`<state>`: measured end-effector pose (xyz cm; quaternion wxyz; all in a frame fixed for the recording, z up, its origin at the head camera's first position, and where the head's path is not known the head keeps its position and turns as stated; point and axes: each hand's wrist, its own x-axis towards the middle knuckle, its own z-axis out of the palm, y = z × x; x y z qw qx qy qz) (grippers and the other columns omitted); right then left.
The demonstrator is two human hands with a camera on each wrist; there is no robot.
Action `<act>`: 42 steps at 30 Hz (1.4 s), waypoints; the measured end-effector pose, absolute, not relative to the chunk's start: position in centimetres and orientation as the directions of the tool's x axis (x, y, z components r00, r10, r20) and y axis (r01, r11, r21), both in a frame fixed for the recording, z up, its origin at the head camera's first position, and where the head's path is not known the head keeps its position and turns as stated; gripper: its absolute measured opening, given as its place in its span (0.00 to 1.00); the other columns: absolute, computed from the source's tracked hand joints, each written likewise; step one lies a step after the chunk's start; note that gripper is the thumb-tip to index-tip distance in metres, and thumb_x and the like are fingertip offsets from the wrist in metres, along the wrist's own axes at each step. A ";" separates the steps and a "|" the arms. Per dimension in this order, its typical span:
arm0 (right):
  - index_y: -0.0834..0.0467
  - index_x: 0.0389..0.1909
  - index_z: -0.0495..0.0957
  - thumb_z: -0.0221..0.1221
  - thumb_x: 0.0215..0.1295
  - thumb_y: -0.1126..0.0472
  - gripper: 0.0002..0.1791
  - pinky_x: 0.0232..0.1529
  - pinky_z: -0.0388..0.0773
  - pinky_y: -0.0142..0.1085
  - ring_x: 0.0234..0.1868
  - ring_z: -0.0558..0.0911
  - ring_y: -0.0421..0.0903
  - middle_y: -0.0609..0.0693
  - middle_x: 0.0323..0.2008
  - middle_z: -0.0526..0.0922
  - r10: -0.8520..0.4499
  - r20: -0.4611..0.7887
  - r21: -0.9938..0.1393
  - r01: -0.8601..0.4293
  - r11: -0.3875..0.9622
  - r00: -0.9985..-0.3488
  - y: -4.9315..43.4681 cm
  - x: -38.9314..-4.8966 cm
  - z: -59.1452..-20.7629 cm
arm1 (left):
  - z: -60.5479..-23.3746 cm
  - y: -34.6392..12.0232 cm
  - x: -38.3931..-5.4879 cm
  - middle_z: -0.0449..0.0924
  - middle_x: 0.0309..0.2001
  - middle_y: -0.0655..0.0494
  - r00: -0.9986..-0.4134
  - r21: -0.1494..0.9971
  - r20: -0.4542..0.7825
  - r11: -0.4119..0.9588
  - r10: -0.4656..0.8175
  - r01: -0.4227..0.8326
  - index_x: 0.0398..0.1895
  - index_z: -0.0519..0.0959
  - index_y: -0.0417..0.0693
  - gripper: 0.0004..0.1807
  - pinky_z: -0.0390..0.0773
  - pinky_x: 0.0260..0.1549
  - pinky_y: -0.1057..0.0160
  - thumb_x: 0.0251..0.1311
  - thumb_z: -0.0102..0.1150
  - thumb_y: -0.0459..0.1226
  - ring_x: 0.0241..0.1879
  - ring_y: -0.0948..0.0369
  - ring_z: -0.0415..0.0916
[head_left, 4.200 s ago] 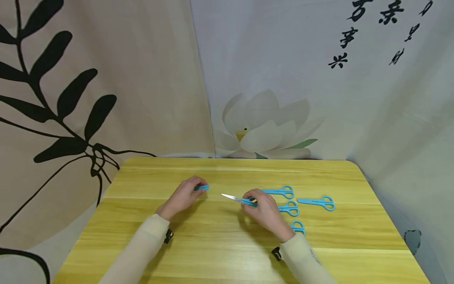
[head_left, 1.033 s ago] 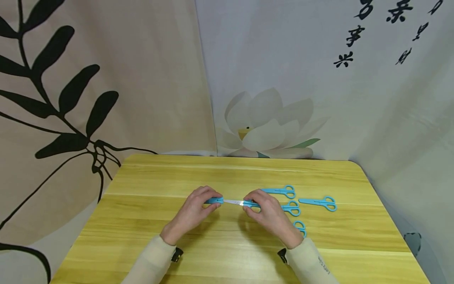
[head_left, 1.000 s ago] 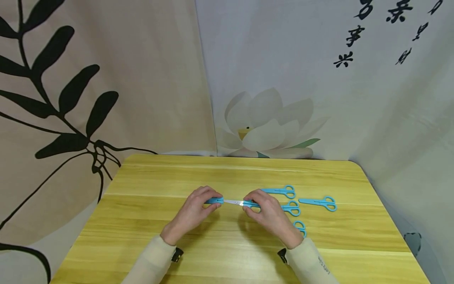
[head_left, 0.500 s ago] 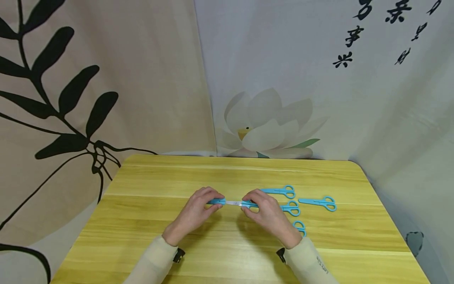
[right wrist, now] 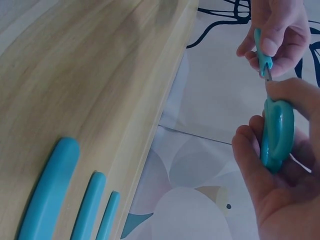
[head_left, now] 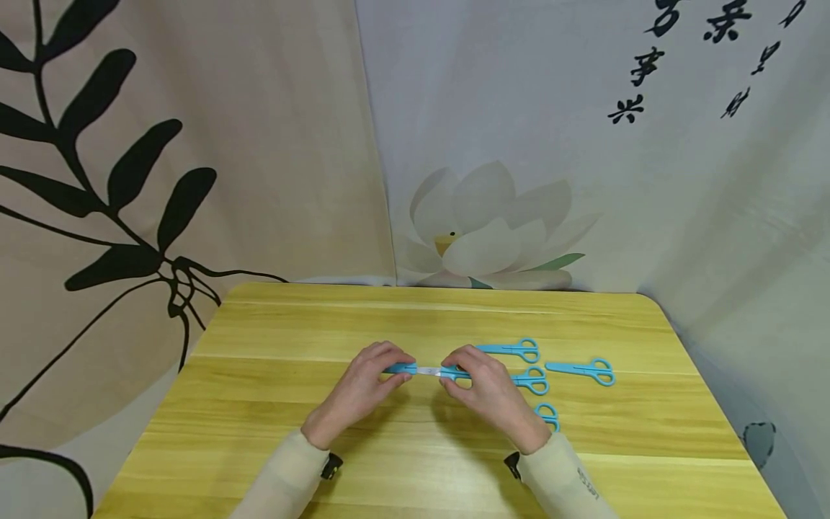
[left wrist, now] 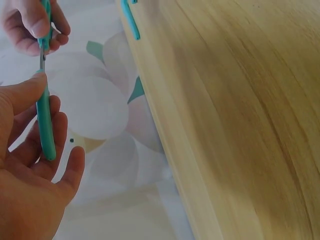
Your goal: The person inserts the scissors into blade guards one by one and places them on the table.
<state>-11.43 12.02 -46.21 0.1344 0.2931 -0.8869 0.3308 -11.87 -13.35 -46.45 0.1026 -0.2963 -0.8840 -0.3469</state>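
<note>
My left hand (head_left: 366,382) pinches a blue scissors sheath (left wrist: 45,125) between thumb and fingers. Opposite it, my right hand (head_left: 486,386) grips a pair of scissors (right wrist: 278,132) by the blue handle. The blades (head_left: 429,371) point left, their tips inside the sheath's mouth, and a short stretch of bare metal shows between the two hands. Both hands are raised over the table, as the wrist views show. The far end of the sheath is partly covered by my left fingers in the head view, and the handle loops are mostly hidden by my right hand.
Several sheathed blue scissors lie right of my hands on the wooden table (head_left: 259,418): one at the back (head_left: 512,349), one farthest right (head_left: 580,370), one partly behind my right hand (head_left: 533,380), and one by my right wrist (head_left: 547,416). A printed curtain (head_left: 292,144) hangs behind.
Earlier the sheath and the scissors were held apart. My left hand has come right with the sheath, the blade tips have gone in, and less bare blade shows now.
</note>
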 end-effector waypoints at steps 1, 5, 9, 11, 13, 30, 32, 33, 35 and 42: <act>0.53 0.41 0.84 0.75 0.61 0.60 0.11 0.42 0.85 0.38 0.41 0.85 0.41 0.42 0.43 0.84 -0.431 0.430 -0.509 -0.608 0.610 -0.793 12.0 -11.4 -46.2 | -46.4 -13.3 -11.9 0.82 0.44 0.63 -0.804 0.551 0.386 0.586 0.452 0.594 0.47 0.87 0.50 0.10 0.82 0.44 0.60 0.64 0.71 0.35 0.44 0.63 0.77; 0.53 0.41 0.84 0.75 0.61 0.60 0.11 0.42 0.85 0.38 0.41 0.85 0.41 0.43 0.42 0.84 -0.430 0.428 -0.508 -0.605 0.613 -0.795 12.0 -11.4 -46.2 | -46.4 -13.2 -11.8 0.82 0.44 0.63 -0.808 0.552 0.381 0.590 0.450 0.589 0.47 0.87 0.50 0.10 0.82 0.44 0.60 0.64 0.71 0.35 0.44 0.63 0.77; 0.53 0.41 0.84 0.75 0.61 0.61 0.11 0.42 0.85 0.38 0.41 0.85 0.41 0.43 0.42 0.84 -0.430 0.433 -0.504 -0.609 0.613 -0.792 11.9 -11.5 -46.2 | -46.4 -13.1 -11.8 0.82 0.44 0.64 -0.811 0.556 0.374 0.591 0.449 0.584 0.47 0.87 0.51 0.10 0.82 0.44 0.60 0.64 0.71 0.35 0.44 0.64 0.77; 0.53 0.41 0.84 0.75 0.61 0.61 0.10 0.42 0.85 0.38 0.41 0.85 0.41 0.43 0.42 0.84 -0.432 0.435 -0.504 -0.611 0.610 -0.790 11.9 -11.5 -46.3 | -46.4 -13.0 -11.8 0.82 0.44 0.64 -0.813 0.557 0.371 0.592 0.449 0.582 0.47 0.87 0.51 0.10 0.82 0.45 0.60 0.64 0.72 0.35 0.45 0.64 0.77; 0.54 0.41 0.84 0.74 0.61 0.61 0.10 0.42 0.85 0.38 0.41 0.85 0.41 0.43 0.43 0.84 -0.433 0.436 -0.507 -0.613 0.606 -0.789 11.8 -11.5 -46.3 | -46.4 -13.0 -11.8 0.82 0.44 0.64 -0.813 0.558 0.368 0.593 0.451 0.581 0.47 0.87 0.51 0.10 0.82 0.45 0.60 0.64 0.72 0.36 0.45 0.64 0.77; 0.56 0.42 0.84 0.74 0.62 0.62 0.10 0.43 0.86 0.38 0.42 0.85 0.43 0.45 0.43 0.84 -0.443 0.436 -0.514 -0.621 0.592 -0.783 11.8 -11.5 -46.4 | -46.6 -12.4 -11.7 0.82 0.44 0.63 -0.788 0.540 0.401 0.574 0.467 0.616 0.46 0.87 0.51 0.10 0.82 0.45 0.60 0.63 0.72 0.35 0.45 0.63 0.77; 0.55 0.42 0.84 0.74 0.62 0.62 0.10 0.43 0.86 0.38 0.42 0.85 0.43 0.45 0.43 0.84 -0.443 0.432 -0.515 -0.618 0.594 -0.785 11.8 -11.5 -46.3 | -46.6 -12.4 -11.7 0.82 0.44 0.63 -0.785 0.540 0.404 0.571 0.469 0.619 0.46 0.87 0.51 0.10 0.82 0.45 0.60 0.63 0.72 0.36 0.45 0.63 0.77; 0.55 0.42 0.84 0.74 0.63 0.61 0.10 0.43 0.86 0.38 0.42 0.85 0.43 0.45 0.44 0.84 -0.443 0.430 -0.514 -0.617 0.596 -0.786 11.8 -11.5 -46.3 | -46.6 -12.3 -11.7 0.82 0.44 0.63 -0.784 0.539 0.405 0.569 0.471 0.620 0.47 0.87 0.51 0.10 0.81 0.45 0.60 0.63 0.72 0.35 0.46 0.63 0.77; 0.55 0.42 0.84 0.74 0.63 0.61 0.10 0.43 0.85 0.38 0.42 0.85 0.43 0.45 0.44 0.84 -0.444 0.429 -0.513 -0.617 0.597 -0.786 11.7 -11.5 -46.3 | -46.6 -12.2 -11.8 0.82 0.44 0.63 -0.781 0.539 0.409 0.566 0.473 0.624 0.46 0.87 0.51 0.10 0.82 0.46 0.59 0.63 0.72 0.35 0.46 0.62 0.77; 0.55 0.41 0.84 0.75 0.60 0.63 0.11 0.41 0.86 0.38 0.41 0.85 0.43 0.45 0.43 0.84 -0.444 0.451 -0.494 -0.631 0.598 -0.774 11.7 -11.4 -46.4 | -46.7 -12.1 -11.7 0.82 0.44 0.63 -0.784 0.543 0.404 0.566 0.471 0.620 0.46 0.87 0.51 0.09 0.82 0.45 0.60 0.63 0.72 0.35 0.46 0.63 0.77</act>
